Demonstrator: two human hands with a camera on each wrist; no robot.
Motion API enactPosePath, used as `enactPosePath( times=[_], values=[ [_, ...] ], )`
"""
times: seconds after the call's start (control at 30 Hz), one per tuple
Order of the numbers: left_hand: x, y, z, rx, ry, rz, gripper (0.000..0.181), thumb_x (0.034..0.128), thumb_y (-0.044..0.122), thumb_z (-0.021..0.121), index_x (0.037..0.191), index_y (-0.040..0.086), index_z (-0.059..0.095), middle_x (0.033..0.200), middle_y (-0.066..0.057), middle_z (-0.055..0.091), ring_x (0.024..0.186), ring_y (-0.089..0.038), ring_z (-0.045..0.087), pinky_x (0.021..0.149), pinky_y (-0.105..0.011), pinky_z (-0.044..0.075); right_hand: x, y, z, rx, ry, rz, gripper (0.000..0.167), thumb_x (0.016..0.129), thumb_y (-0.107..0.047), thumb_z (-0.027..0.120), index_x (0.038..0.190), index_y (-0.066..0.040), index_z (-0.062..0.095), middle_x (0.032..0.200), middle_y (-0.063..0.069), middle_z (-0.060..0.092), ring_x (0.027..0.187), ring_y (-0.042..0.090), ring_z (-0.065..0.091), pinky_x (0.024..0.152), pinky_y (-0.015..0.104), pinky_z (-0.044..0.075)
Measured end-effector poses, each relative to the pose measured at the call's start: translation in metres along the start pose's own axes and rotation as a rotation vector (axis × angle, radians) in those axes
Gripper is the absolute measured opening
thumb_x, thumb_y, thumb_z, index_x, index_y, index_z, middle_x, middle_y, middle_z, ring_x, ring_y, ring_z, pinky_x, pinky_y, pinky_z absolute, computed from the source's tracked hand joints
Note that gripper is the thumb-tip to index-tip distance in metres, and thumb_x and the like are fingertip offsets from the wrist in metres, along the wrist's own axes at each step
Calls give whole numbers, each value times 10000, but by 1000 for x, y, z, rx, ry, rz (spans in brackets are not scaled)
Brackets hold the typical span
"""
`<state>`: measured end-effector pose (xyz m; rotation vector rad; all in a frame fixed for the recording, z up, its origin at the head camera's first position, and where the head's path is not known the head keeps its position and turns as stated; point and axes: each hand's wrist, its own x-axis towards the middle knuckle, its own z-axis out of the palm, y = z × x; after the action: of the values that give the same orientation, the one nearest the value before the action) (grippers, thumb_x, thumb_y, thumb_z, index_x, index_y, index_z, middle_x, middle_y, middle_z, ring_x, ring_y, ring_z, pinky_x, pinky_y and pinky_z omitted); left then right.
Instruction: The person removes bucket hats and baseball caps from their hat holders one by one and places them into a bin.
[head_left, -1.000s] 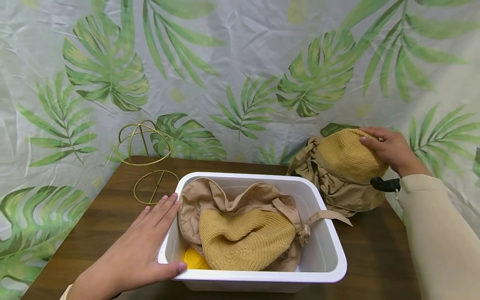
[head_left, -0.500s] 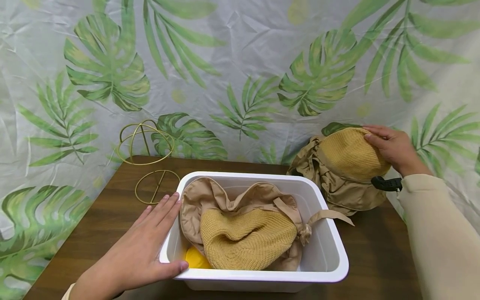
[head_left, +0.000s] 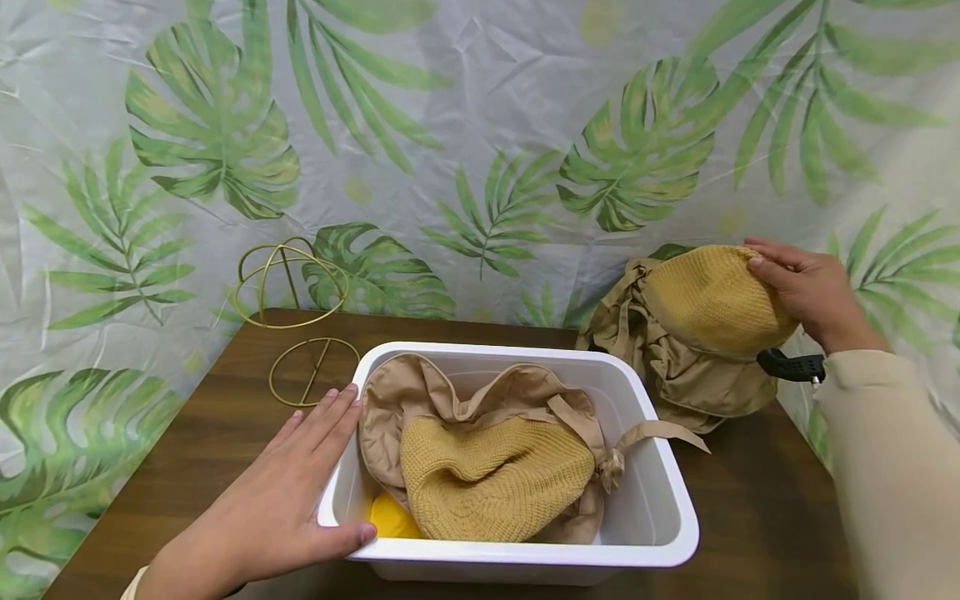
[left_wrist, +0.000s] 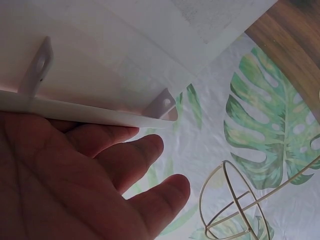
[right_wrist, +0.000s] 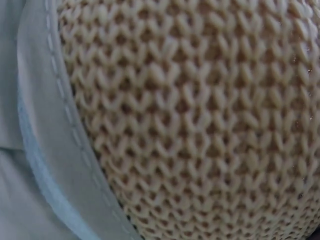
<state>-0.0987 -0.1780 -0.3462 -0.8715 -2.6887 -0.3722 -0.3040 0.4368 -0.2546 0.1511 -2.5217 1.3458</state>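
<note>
At the back right, my right hand (head_left: 817,292) pinches the crown of a yellow knitted hat (head_left: 720,298) with a tan cloth brim (head_left: 697,379). Its knit (right_wrist: 200,110) fills most of the right wrist view. A second knitted hat (head_left: 495,479) lies in the white bin (head_left: 585,552), its tan brim folded up around it and a tie hanging over the right rim. My left hand (head_left: 277,492) rests with spread, fairly straight fingers on the bin's left rim; from below, the left wrist view has the fingers (left_wrist: 135,160) beside the rim.
Two gold wire stands are at the back left, one domed (head_left: 288,283), one with a flat ring (head_left: 313,372) on the brown table (head_left: 202,417). Something bright yellow (head_left: 392,518) lies in the bin's near left corner. A leaf-print cloth (head_left: 495,100) hangs behind.
My right hand has moved slightly right and up, with the crown of the knitted hat following it. My left hand and the bin have stayed in place.
</note>
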Motion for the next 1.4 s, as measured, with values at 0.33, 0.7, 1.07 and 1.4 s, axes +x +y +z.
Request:
enactPosePath(
  times=[0.33, 0.7, 1.07, 1.4],
  values=[
    [1, 0, 0, -5, -7, -3, 1112, 804, 703, 632, 1568, 9, 219, 1620, -152, 222, 1458, -362, 258, 1203, -358, 33, 1, -40, -12, 132, 69, -48, 303, 940, -168, 688, 1243, -174, 710, 1171, -256, 662, 1183, -90, 521, 857, 37, 392],
    [1, 0, 1, -3, 8, -3, 1102, 805, 705, 630, 1564, 9, 236, 1613, -155, 242, 1456, -359, 263, 1204, -366, 45, -3, -97, -10, 150, 86, -110, 344, 927, -166, 698, 1268, -120, 687, 1260, -159, 649, 1306, 29, 479, 885, 59, 420],
    [1, 0, 2, -7, 6, -8, 1082, 811, 706, 621, 1555, 5, 265, 1608, -152, 260, 1455, -358, 267, 1186, -295, -28, -15, -144, 2, 137, 48, -165, 352, 932, -147, 689, 1280, -94, 678, 1341, -87, 617, 1336, 85, 460, 907, 84, 423],
    [1, 1, 1, -16, 3, -12, 1081, 811, 702, 624, 1560, 14, 258, 1613, -145, 251, 1459, -352, 259, 1193, -317, -10, -28, -176, 20, 437, -12, -221, 363, 896, -46, 712, 1253, 7, 673, 1304, 3, 651, 1280, 142, 511, 881, 119, 456]
  ],
)
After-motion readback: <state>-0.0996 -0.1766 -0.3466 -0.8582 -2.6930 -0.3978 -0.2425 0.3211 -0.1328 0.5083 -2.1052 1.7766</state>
